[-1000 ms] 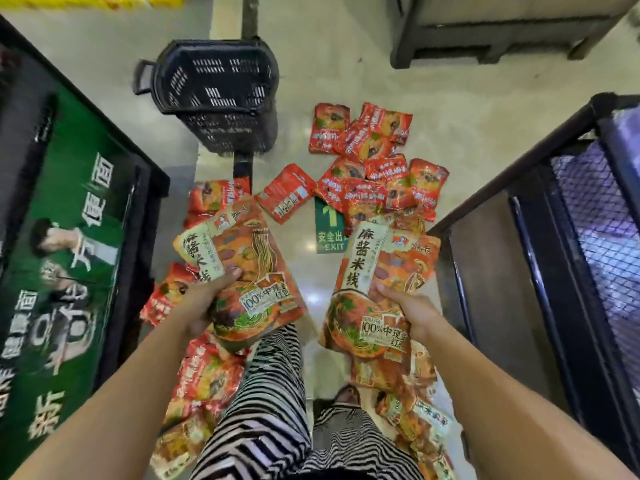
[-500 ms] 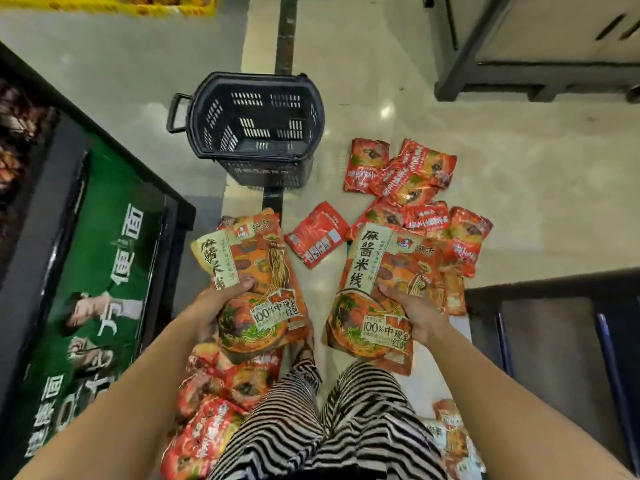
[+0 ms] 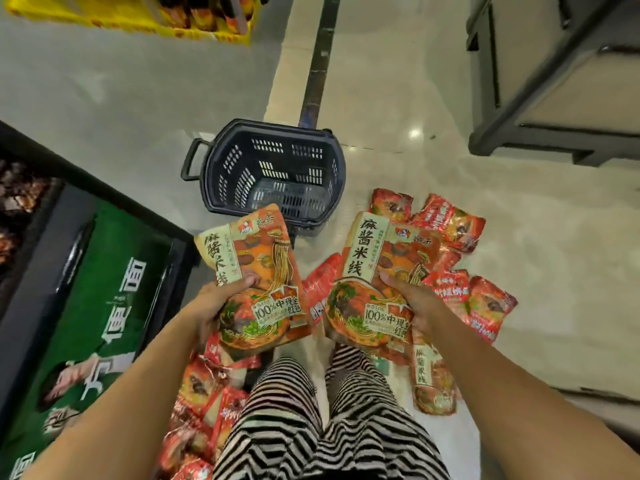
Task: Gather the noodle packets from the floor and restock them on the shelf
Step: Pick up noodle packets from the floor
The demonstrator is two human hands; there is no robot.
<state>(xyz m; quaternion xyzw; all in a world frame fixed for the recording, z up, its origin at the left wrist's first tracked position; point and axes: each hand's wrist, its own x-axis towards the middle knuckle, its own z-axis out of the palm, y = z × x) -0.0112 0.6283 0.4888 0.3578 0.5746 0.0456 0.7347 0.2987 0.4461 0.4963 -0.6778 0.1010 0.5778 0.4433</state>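
While the person stood looking down, pale glossy floor [image 3: 138, 109] filled most of the view, split by a dark strip [image 3: 318, 57] running away from the feet.

- Left: low black display unit with a green printed panel [image 3: 114, 289].
- Upper right: dark-framed shelf unit [image 3: 554, 81] standing on the floor.
- Top left edge: yellow crate [image 3: 104, 12], contents blurred.
- Ahead of the feet: black plastic basket [image 3: 221, 181], upright on the floor, handle at its left end.
- Bottom centre: legs in black-and-white striped trousers [image 3: 277, 427].

Both bare forearms reached forward and down, roughly parallel.

- The left grip [image 3: 211, 306] clasped an orange noodle packet [image 3: 256, 265] at its left edge, thumb on the printed face. The packet was held face up and leaned a little to the left, its top overlapping the basket's near rim in view.
- The right grip [image 3: 415, 303] clasped a second orange packet [image 3: 374, 258] at its right edge, thumb across the front.
- The two held packets sat side by side, a narrow gap between them.

On the floor:

- Overlapping red packets [image 3: 460, 289] lay right of the right grip.
- Another red heap [image 3: 201, 393] lay beside the left leg.
- One loose orange packet [image 3: 433, 379] lay beside the right leg.
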